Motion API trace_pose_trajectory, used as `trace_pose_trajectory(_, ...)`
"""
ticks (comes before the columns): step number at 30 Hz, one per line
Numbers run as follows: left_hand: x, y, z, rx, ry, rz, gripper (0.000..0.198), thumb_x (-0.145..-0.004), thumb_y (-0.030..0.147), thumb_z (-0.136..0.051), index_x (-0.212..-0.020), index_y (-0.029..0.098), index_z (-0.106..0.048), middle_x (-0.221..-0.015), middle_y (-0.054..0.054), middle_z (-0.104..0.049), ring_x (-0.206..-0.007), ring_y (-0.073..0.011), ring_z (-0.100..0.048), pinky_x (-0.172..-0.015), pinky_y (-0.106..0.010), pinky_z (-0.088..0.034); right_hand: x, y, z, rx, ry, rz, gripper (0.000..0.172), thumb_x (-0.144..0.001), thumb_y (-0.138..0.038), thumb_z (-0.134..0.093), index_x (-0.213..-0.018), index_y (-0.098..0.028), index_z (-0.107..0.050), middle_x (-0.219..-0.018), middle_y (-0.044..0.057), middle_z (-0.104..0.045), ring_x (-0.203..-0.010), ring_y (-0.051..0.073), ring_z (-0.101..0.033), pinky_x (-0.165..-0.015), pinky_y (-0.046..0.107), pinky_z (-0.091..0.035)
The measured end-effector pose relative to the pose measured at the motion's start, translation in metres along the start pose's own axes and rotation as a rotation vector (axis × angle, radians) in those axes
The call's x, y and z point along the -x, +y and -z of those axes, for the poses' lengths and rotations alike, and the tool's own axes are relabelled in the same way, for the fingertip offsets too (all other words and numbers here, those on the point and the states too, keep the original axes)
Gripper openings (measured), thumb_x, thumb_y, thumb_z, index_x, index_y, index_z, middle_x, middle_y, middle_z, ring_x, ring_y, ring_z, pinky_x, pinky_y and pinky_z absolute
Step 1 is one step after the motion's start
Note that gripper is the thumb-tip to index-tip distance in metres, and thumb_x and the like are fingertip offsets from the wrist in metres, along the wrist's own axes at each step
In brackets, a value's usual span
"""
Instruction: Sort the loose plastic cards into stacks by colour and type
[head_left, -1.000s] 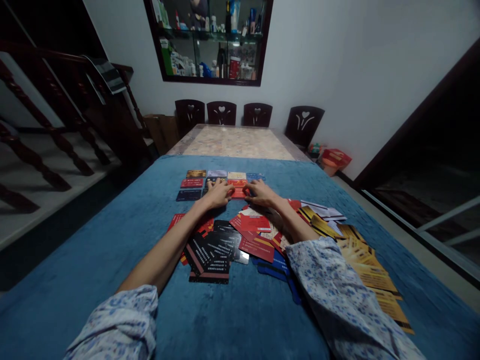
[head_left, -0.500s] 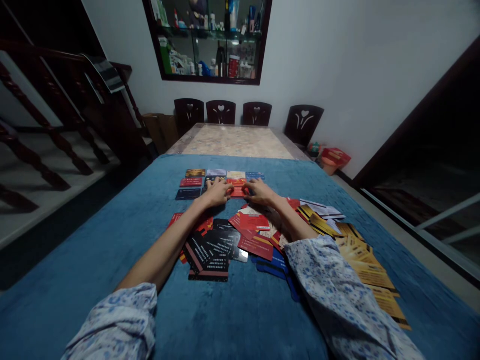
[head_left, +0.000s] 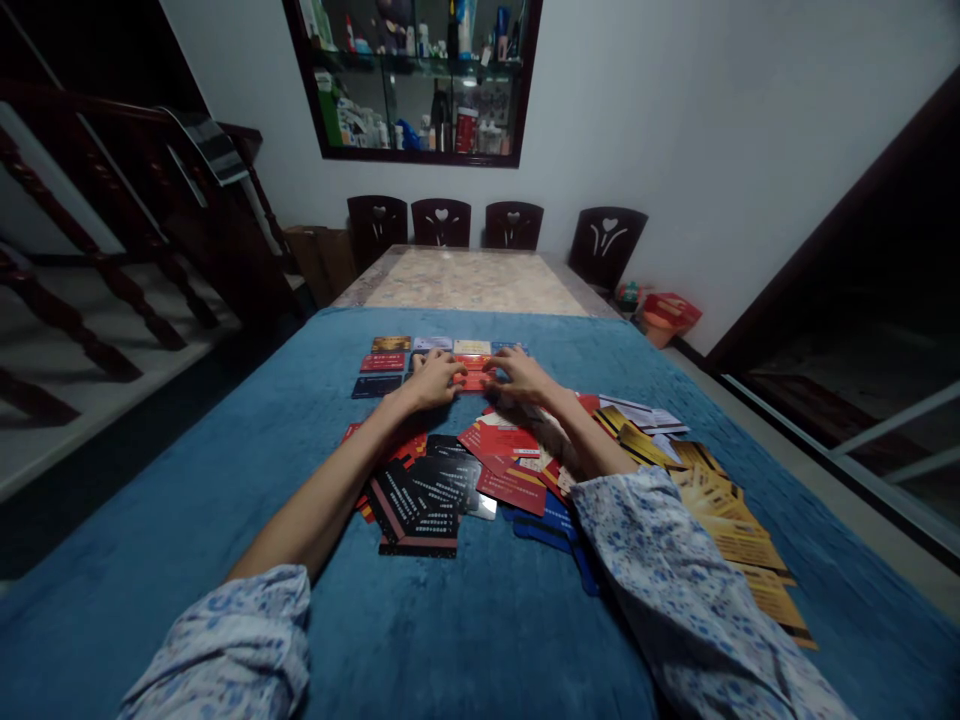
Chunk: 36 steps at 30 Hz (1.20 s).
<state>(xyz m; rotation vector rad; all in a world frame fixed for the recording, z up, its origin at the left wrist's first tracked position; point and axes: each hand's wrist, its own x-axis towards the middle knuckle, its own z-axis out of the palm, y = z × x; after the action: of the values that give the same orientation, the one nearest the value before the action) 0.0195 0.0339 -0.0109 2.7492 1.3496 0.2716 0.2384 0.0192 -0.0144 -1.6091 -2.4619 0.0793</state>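
A red card [head_left: 472, 384] lies flat at the front of a grid of cards on the blue cloth [head_left: 247, 460]. My left hand [head_left: 435, 379] has its bent fingertips at that card's left edge. At the right edge rest the curved fingers of my right hand [head_left: 519, 375], so the card is held between both hands. Just behind it is an orange-red card [head_left: 472, 361]. To the left are a dark blue card [head_left: 377, 387], a crimson card [head_left: 382, 362] and a gold card [head_left: 391, 343]. A cream card [head_left: 472, 346] and a lilac card [head_left: 433, 343] stand in the back row. My hands partly cover other cards.
Nearer me lie overlapping piles: black cards [head_left: 424, 497], red cards [head_left: 514, 490], blue cards [head_left: 544, 530] and gold cards [head_left: 739, 530]. White cards [head_left: 637, 413] are at the right. Several dark chairs [head_left: 441, 222] stand behind the bare far end of the table [head_left: 472, 280].
My right fingers have spread a little and shifted slightly up and left along the red card's edge. My left hand stays nearly in place. The view has tilted very slightly.
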Motion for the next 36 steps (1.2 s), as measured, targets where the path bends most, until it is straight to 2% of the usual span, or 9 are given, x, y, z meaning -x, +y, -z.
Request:
trace_pose_trajectory(7, 0.012, 0.010, 0.005, 0.006, 0.016, -0.045, 0.028, -0.090, 0.024, -0.058, -0.114, 0.024, -0.073, -0.129, -0.012, -0.062, -0.127, -0.0352, -0.042, -0.103, -0.057, -0.032, 0.005, -0.016, 0.018, 0.037, 0.039, 0.009, 0.027, -0.093, -0.027, -0.059, -0.115, -0.023, -0.074, -0.122, 0.011, -0.068, -0.112, 0.028, -0.055, -0.089, 0.036, -0.043)
trace_pose_trajectory(13, 0.029, 0.023, 0.006, 0.017, -0.007, -0.113, 0.026, -0.090, 0.023, -0.059, -0.112, 0.026, -0.074, -0.126, -0.010, -0.064, -0.127, -0.0350, -0.041, -0.103, -0.055, -0.031, 0.012, -0.024, 0.032, 0.090, 0.034, 0.057, 0.024, -0.086, -0.015, -0.057, -0.096, -0.022, -0.077, -0.105, 0.008, -0.073, -0.099, 0.024, -0.059, -0.077, 0.031, -0.039)
trace_pose_trajectory(19, 0.047, 0.043, 0.007, 0.058, -0.019, -0.200, 0.027, -0.092, 0.022, -0.057, -0.114, 0.023, -0.074, -0.124, -0.011, -0.066, -0.126, -0.0335, -0.042, -0.102, -0.054, -0.030, 0.030, -0.028, 0.041, 0.140, 0.020, 0.072, 0.024, -0.085, -0.012, -0.055, -0.093, -0.021, -0.076, -0.104, 0.007, -0.074, -0.099, 0.023, -0.060, -0.074, 0.030, -0.036)
trace_pose_trajectory(25, 0.061, 0.052, 0.004, 0.079, -0.029, -0.234, 0.027, -0.095, 0.028, -0.056, -0.116, 0.023, -0.072, -0.126, -0.010, -0.067, -0.128, -0.0313, -0.042, -0.103, -0.052, -0.029, 0.059, -0.025, 0.033, 0.115, 0.018, 0.109, 0.023, -0.090, -0.015, -0.055, -0.099, -0.021, -0.076, -0.103, 0.008, -0.073, -0.098, 0.024, -0.058, -0.076, 0.031, -0.037)
trace_pose_trajectory(29, 0.065, 0.056, 0.001, 0.092, -0.049, -0.251, 0.023, -0.094, 0.028, -0.057, -0.110, 0.024, -0.073, -0.128, -0.009, -0.068, -0.128, -0.0310, -0.043, -0.104, -0.052, -0.029, 0.083, -0.017, 0.023, 0.051, 0.021, 0.143, 0.024, -0.093, -0.027, -0.058, -0.108, -0.022, -0.075, -0.108, 0.010, -0.071, -0.101, 0.025, -0.056, -0.081, 0.034, -0.039)
trace_pose_trajectory(32, 0.067, 0.059, 0.000, 0.105, -0.067, -0.272, 0.021, -0.094, 0.028, -0.059, -0.106, 0.022, -0.073, -0.128, -0.009, -0.068, -0.128, -0.0310, -0.044, -0.103, -0.052, -0.030, 0.099, -0.010, 0.014, -0.014, 0.057, 0.186, 0.028, -0.096, -0.038, -0.057, -0.110, -0.021, -0.074, -0.113, 0.011, -0.070, -0.102, 0.025, -0.054, -0.086, 0.036, -0.041)
trace_pose_trajectory(36, 0.068, 0.061, 0.000, 0.123, -0.066, -0.311, 0.020, -0.093, 0.030, -0.060, -0.105, 0.021, -0.073, -0.129, -0.011, -0.068, -0.127, -0.0315, -0.045, -0.103, -0.053, -0.031, 0.111, -0.003, -0.001, -0.101, 0.159, 0.261, 0.035, -0.094, -0.049, -0.061, -0.110, -0.020, -0.074, -0.113, 0.013, -0.069, -0.105, 0.026, -0.053, -0.090, 0.040, -0.042)
